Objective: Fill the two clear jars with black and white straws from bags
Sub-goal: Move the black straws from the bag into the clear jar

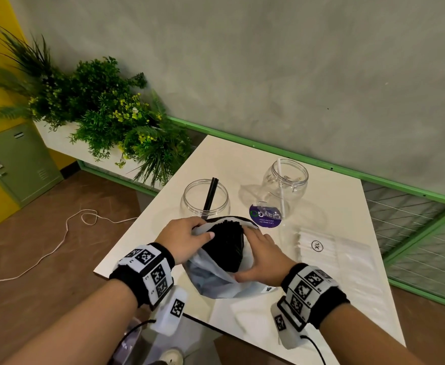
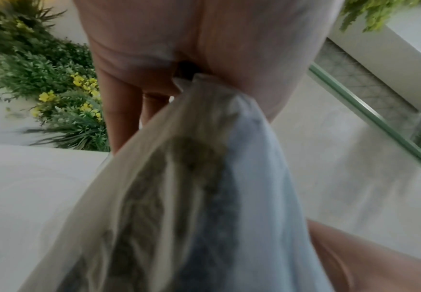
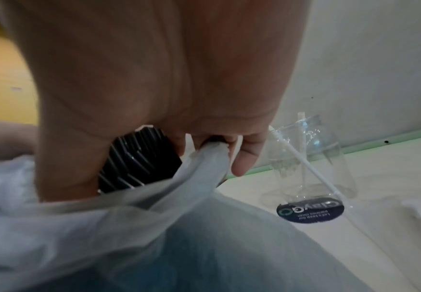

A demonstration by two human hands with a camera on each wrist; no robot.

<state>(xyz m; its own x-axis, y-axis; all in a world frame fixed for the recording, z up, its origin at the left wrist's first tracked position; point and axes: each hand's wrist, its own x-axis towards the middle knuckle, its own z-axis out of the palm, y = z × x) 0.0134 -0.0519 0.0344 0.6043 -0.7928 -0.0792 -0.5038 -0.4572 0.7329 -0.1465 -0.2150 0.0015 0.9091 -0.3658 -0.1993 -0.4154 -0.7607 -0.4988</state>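
Both hands pinched the bag's (image 1: pixel 217 281) mouth: left hand (image 1: pixel 183 239), right hand (image 1: pixel 259 255). Black straws (image 1: pixel 228 242) bunched inside. Behind the bag: left jar (image 1: pixel 205 200), right jar (image 1: pixel 286 184); white-straw bag (image 1: pixel 329 250) right of it.

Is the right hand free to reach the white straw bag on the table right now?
Probably not yet: the right hand pinches the black straw bag open. The white straw bag lies uncovered just beside it.
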